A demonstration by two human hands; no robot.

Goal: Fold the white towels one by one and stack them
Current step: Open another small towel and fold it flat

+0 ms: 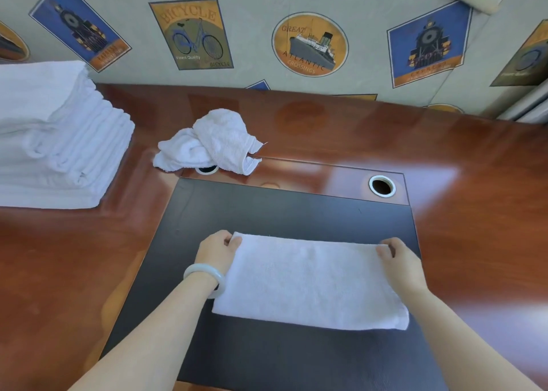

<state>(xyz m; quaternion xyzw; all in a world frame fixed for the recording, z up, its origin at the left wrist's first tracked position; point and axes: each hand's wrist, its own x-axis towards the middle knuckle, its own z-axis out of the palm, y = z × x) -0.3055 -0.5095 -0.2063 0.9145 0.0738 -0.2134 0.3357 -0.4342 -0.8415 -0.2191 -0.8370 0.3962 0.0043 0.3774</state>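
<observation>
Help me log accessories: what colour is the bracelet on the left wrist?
Pale whitish-green and plain, no pattern: the bracelet shows best in the head view.

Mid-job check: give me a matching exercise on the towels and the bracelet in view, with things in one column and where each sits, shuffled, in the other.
1 towel stack
2 bracelet
3 flat towel
4 crumpled towel

A on the black mat, left hand and right hand gripping its far corners
B far left of the desk
C partly over a cable hole
D around the left hand's wrist

Pairs: 1-B, 2-D, 3-A, 4-C
</observation>
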